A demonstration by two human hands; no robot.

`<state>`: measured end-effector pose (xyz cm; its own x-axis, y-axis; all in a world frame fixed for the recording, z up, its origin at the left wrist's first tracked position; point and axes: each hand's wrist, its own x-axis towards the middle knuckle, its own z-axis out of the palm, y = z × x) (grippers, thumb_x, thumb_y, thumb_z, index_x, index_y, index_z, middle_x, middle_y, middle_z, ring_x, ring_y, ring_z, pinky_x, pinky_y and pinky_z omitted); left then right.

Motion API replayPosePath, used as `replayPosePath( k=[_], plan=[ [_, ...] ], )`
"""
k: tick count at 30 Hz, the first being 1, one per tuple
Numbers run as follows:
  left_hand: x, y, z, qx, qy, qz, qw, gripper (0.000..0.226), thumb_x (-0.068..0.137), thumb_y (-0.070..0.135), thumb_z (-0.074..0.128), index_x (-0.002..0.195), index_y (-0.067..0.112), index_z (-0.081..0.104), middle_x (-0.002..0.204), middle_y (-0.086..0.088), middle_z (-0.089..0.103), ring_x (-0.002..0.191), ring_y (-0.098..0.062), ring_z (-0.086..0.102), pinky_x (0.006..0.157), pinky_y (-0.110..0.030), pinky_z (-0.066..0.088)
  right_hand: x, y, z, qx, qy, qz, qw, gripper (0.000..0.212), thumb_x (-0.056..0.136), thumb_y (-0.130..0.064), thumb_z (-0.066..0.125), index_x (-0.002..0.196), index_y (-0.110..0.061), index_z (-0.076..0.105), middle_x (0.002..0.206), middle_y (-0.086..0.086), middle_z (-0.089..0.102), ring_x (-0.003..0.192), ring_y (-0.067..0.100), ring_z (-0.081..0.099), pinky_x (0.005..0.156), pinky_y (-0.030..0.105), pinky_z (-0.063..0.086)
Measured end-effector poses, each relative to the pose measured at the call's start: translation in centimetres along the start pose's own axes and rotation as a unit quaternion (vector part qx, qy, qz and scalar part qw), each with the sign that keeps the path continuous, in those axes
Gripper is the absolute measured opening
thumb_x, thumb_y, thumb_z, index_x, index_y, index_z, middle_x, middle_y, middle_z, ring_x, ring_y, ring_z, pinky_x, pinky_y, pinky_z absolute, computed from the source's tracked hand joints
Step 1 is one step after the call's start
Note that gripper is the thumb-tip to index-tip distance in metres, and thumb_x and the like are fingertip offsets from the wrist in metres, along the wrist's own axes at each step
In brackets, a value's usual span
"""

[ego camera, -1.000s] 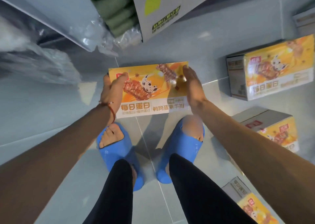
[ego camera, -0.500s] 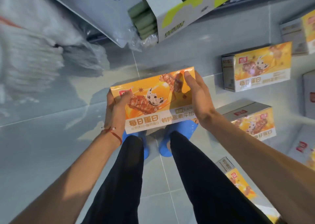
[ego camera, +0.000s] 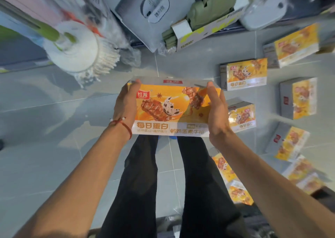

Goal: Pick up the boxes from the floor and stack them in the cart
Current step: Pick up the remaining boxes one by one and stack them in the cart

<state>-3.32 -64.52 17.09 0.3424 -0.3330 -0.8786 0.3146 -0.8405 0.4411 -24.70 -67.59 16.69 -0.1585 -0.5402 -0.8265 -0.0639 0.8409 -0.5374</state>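
- The orange box is held clear of the floor in the middle of the frame, above the legs, with its printed face turned up to the camera.
- It is clamped from both short ends. The left hand is wrapped on the left end with fingertips hooked over the far edge. The right hand is pressed against the right end, its fingertips curled at the far corner.
- The cart is not seen anywhere in the frame, so the way to it cannot be told.
- The step in hand is judged to be the carry. The box is best kept level and squeezed evenly from both ends.
- Because the print looks glossy and may slip, the hooked fingertips should be relied on rather than palm pressure alone.
- In the cart the box should be laid flat, with its edges squared to whatever lies beneath.
- The box is a flat rectangular carton of smooth card, orange with a pale band and grey sides.
- More boxes of the same kind are scattered on the grey tiles at the right of the frame; those at the lower right are blurred.
- A round white mop head with a bristly fringe is seen at the upper left.
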Motion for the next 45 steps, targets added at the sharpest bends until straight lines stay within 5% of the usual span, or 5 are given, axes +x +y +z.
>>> replayPosePath(
  k=[5,15,26,39,45],
  plan=[
    [-6.4,2.5,-3.4,-0.006,0.015,0.019,1.000,0.043,0.069,0.060,0.059,0.105,0.038,0.060,0.090,-0.001,0.077,0.086,-0.026,0.075,0.090,-0.055,0.056,-7.0,-2.7,0.7,-0.005,0.019,0.021,1.000,0.118,0.054,-0.097,0.066,0.151,-0.033,0.046,0.143,0.007,0.062,0.127,0.031,0.063,0.110,0.060,0.046],
    [-17.5,6.0,-9.7,-0.050,0.010,0.059,0.997,0.025,0.098,0.012,0.044,0.119,0.025,0.045,0.085,0.004,0.067,0.055,0.001,0.068,0.046,-0.015,0.048,-18.6,-7.5,0.7,-0.012,-0.008,-0.025,1.000,0.086,0.063,-0.058,0.072,0.144,-0.055,0.048,0.142,0.004,0.057,0.121,0.023,0.065,0.094,0.045,0.055],
    [-26.9,5.9,-9.7,-0.083,0.054,0.123,0.987,0.053,0.092,0.036,0.063,0.141,0.036,0.043,0.114,0.003,0.070,0.098,-0.018,0.070,0.082,-0.036,0.057,-23.9,-10.3,-2.5,0.002,-0.123,-0.115,0.986,0.058,0.078,-0.030,0.065,0.135,-0.038,0.059,0.129,0.000,0.071,0.113,0.028,0.071,0.092,0.050,0.056],
    [-36.3,0.9,-9.4,-0.168,0.176,0.199,0.949,0.052,0.098,0.027,0.062,0.147,0.034,0.044,0.135,0.000,0.060,0.114,-0.019,0.064,0.082,-0.026,0.056,-27.8,-12.0,-4.6,-0.012,-0.251,-0.140,0.958,0.057,0.095,-0.020,0.070,0.146,-0.036,0.053,0.139,-0.001,0.067,0.123,0.023,0.068,0.093,0.038,0.056],
    [-39.4,-1.2,-11.9,-0.213,0.244,0.196,0.926,0.055,0.098,0.023,0.063,0.149,0.030,0.045,0.126,0.003,0.064,0.087,0.003,0.067,0.063,-0.008,0.052,-31.4,-11.8,-2.8,-0.051,-0.324,-0.134,0.935,0.060,0.098,-0.016,0.064,0.152,-0.037,0.047,0.134,0.001,0.070,0.117,0.022,0.071,0.078,0.029,0.058]
  ],
)
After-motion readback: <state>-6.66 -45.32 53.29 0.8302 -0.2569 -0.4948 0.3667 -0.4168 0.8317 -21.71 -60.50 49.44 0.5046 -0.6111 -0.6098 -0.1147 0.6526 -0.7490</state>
